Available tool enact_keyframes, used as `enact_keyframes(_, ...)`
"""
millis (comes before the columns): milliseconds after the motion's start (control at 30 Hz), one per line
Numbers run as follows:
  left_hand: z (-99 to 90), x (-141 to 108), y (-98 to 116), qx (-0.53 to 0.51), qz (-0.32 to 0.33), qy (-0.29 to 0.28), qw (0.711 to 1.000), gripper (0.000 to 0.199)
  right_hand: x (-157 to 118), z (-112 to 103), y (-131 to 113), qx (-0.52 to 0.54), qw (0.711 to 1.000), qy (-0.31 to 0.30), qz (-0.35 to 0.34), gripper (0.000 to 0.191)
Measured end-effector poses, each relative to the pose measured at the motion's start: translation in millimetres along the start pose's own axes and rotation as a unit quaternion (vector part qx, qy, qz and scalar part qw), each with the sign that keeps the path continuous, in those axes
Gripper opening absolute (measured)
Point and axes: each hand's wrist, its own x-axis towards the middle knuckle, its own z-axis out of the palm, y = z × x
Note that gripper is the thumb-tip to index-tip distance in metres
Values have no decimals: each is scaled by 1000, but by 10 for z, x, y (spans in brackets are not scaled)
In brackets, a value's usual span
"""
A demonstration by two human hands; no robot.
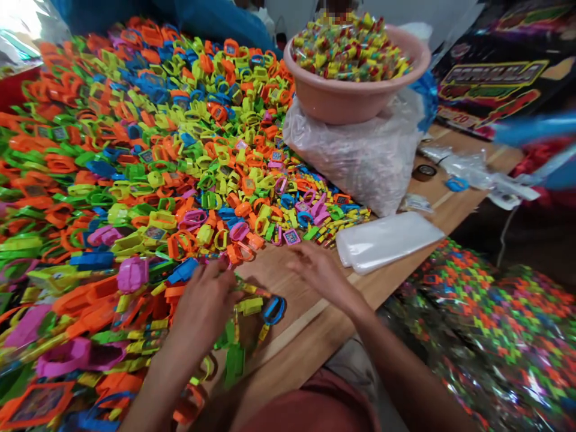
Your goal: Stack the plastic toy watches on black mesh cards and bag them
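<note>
A large heap of plastic toy watches (157,174) in orange, yellow, green, blue and pink spreads over the left and middle of the wooden table. My left hand (207,300) is at the heap's near edge, close to a blue piece; its fingers are bent and the thumb stands apart, with the fingertips partly hidden. My right hand (319,276) hovers over bare wood with fingers stretched and parted, just below a pink toy watch (291,237). Between the hands lie a blue toy watch (274,310), a yellow piece (249,306) and a green piece (234,363).
A pink basin (351,99) full of small yellow-and-red pieces rests on a filled plastic bag (355,156). Clear plastic sleeves (389,240) lie by the table edge, with tape (424,173) behind. Packed bags (499,324) stand at right. A blue sleeve (535,129) of another person shows.
</note>
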Motion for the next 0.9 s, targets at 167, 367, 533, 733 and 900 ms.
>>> enact_keyframes(167,-33,168,-13,-111,-49,2,993,17,295,-561,258,-376,919,75,97,27)
enact_keyframes(367,523,576,602,-282,-49,-114,951,14,369,-362,329,-457,888,-1,42,30)
enact_keyframes(533,819,808,751,-300,-79,-60,949,33,287,-177,397,-421,907,-1,12,38)
enact_keyframes(733,823,984,697,-351,-114,18,929,11,221,-202,430,-308,951,-7,-34,25)
enact_keyframes(900,779,918,656,-441,-162,52,881,8,110,-133,291,-125,988,64,-58,15)
